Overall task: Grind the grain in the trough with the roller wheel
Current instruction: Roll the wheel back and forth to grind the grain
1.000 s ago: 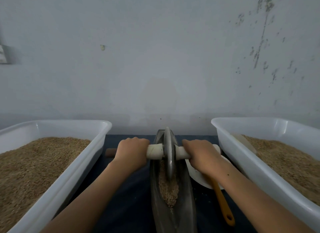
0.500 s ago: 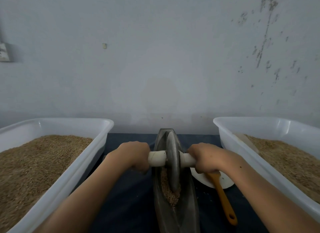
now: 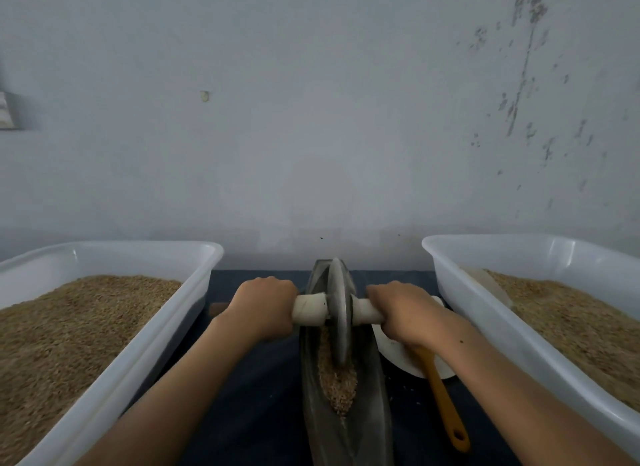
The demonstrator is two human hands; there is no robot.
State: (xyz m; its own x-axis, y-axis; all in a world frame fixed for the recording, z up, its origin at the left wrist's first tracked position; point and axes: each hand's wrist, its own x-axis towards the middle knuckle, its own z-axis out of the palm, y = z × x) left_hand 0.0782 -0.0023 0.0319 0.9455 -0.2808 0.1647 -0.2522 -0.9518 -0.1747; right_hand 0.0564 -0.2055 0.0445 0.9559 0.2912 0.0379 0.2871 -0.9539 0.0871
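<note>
A narrow dark metal trough [image 3: 370, 413] runs away from me in the middle of the table. A thin grey roller wheel [image 3: 338, 313] stands upright in it, on a white axle handle [image 3: 309, 313] that crosses it. My left hand [image 3: 263, 306] grips the handle's left side and my right hand [image 3: 403, 313] grips its right side. Brown grain [image 3: 337, 379] lies in the trough, just in front of the wheel and under it. The wheel sits in the trough's far half.
A large white tub [image 3: 138, 354] of grain stands on the left, another white tub [image 3: 485, 313] on the right with a pale scoop [image 3: 491, 285] in it. A white dish [image 3: 398, 354] with an orange-handled tool [image 3: 446, 410] lies right of the trough. A grey wall rises close behind.
The wheel rolled toward me over the grain half a second ago, and has since rolled back away toward the far end. Both hands kept their hold on the handle.
</note>
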